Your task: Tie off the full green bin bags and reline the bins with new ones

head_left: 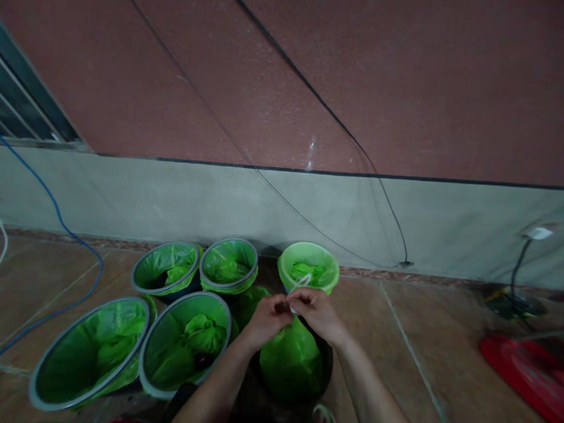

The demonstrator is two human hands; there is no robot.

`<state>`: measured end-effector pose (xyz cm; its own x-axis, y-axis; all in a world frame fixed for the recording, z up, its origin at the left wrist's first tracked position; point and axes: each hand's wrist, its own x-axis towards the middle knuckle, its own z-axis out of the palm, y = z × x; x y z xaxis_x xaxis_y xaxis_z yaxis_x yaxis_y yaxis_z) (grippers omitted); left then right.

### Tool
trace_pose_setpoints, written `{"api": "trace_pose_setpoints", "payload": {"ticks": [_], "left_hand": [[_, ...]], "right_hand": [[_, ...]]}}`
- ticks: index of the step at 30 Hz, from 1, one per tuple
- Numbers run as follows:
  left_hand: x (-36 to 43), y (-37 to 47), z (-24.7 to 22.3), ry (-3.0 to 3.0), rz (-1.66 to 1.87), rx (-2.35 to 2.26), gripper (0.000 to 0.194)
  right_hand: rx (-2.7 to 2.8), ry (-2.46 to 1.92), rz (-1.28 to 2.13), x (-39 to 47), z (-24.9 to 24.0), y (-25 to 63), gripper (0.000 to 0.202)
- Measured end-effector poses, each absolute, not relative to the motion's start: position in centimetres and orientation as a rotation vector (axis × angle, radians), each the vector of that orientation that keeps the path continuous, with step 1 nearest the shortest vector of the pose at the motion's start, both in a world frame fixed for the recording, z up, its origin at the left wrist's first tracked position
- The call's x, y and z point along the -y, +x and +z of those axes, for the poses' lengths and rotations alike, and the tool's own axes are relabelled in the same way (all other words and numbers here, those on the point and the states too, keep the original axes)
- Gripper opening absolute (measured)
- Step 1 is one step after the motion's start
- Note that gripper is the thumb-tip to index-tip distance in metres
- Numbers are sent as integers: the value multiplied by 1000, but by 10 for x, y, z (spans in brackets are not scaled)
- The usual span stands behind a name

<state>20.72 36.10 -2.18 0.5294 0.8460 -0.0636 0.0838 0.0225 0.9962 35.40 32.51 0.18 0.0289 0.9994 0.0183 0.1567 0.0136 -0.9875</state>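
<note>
My left hand (268, 320) and my right hand (322, 313) meet, both closed with pinched fingers, just above a bright green plastic bag (291, 365). A thin white tie (301, 281) loops up from between the fingertips, at the gathered neck of the bag. The bag bulges full inside a dark round bucket (327, 369) below the hands. Just beyond them stands a light green lined bucket (333, 263) with crumpled green plastic in it. The exact grip of the fingertips is small and blurred.
Several grey-rimmed buckets lined with green bags (146, 389) stand to the left. A blue hose (60, 211) curves over the floor at far left. A red object (527, 378) lies at right, near a cable (517, 265). Another cable (386, 191) hangs down the wall (437, 87).
</note>
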Motion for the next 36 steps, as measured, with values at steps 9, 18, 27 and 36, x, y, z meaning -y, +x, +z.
{"api": "trace_pose_setpoints", "payload": {"ticks": [9,18,27,36], "left_hand": [[-355,207,-13,1693,710,-857,25],[-363,207,-20,1300,900,-994,18],[-365,203,-19,1312,942,-1019,8],[-361,204,-14,1646,1054,-1013,12]], "right_hand": [[1303,-1336,1143,-330,-3,358,33],[1475,-1562,910,-326,-9,362,19],[1511,-1534,1051,-328,-23,367,14],[1518,-1537,897,-332,-24,362,25]]}}
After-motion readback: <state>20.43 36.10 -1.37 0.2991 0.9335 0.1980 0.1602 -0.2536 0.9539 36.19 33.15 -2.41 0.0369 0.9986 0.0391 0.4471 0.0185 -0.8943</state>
